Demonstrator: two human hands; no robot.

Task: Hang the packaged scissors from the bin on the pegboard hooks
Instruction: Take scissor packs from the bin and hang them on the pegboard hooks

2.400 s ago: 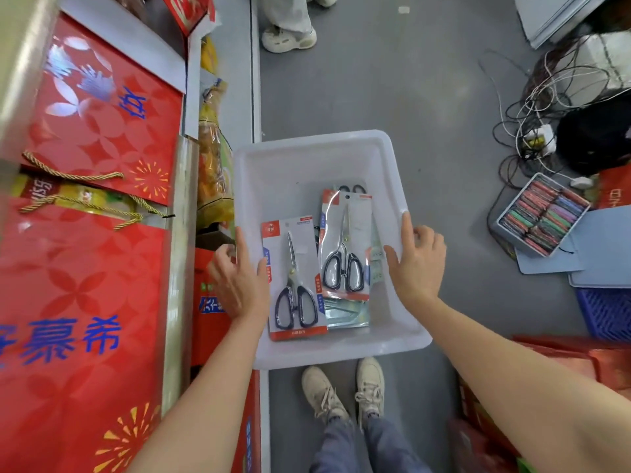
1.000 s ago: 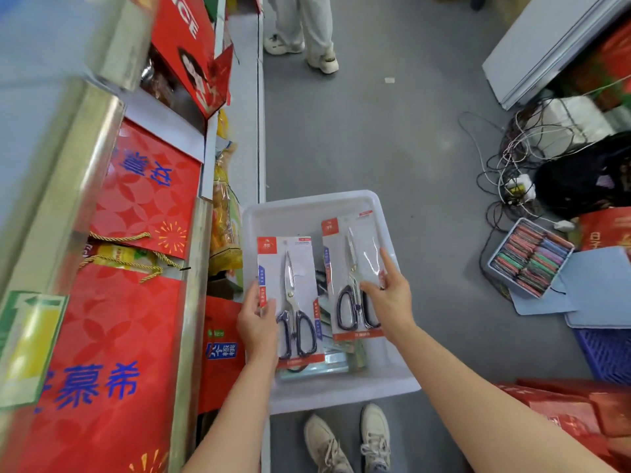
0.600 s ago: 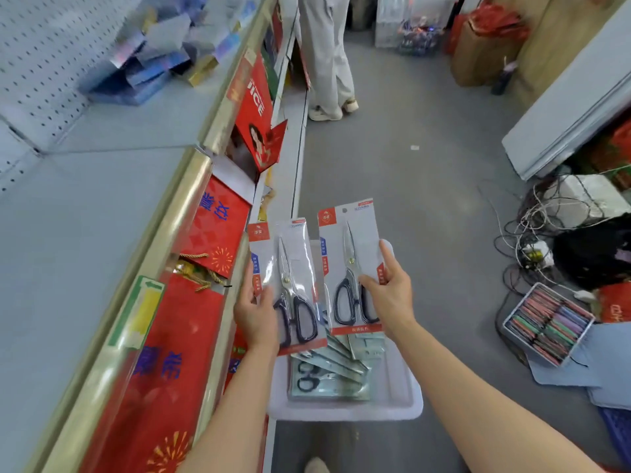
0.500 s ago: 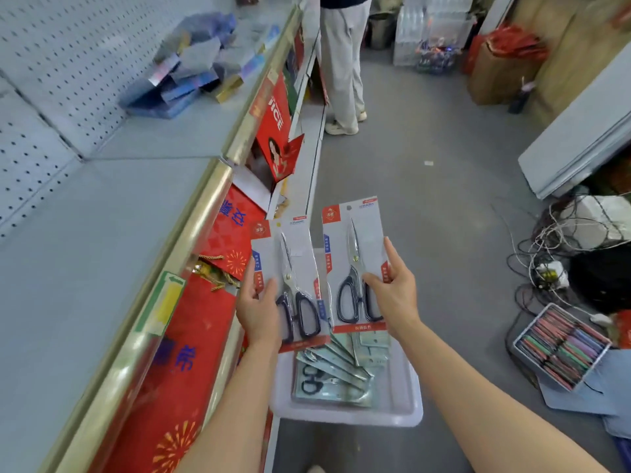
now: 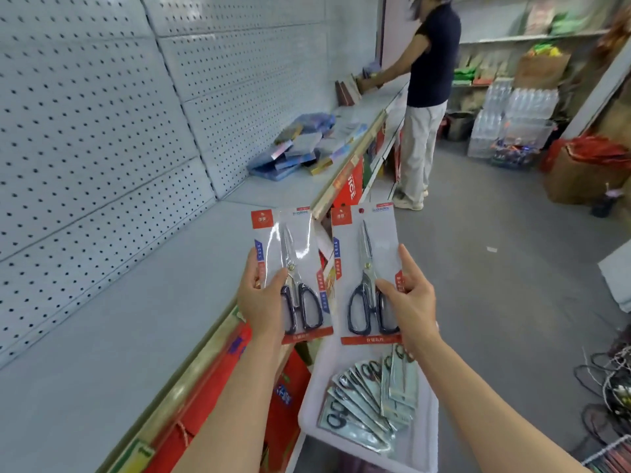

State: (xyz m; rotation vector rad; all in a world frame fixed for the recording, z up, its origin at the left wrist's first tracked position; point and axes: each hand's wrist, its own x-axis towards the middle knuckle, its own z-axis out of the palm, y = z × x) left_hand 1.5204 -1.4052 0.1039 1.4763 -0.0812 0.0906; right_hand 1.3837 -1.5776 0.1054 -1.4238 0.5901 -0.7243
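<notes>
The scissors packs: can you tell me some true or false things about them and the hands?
1. Each hand holds one scissors pack: left hand, right hand. True.
2. The white bin is empty. False: more packs lie in it.
3. The pegboard already has packs hanging. False: none hang on the part in view.
4. Both held packs, left pack and right pack, point blades up. True.

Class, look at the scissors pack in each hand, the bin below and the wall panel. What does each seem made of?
Left pack, right pack: printed card under clear glossy plastic, which glares; shiny metal blades, dark handles, probably plastic. Bin: white, smooth, likely plastic. Pegboard: pale matt sheet with punched holes, probably painted metal.
</notes>
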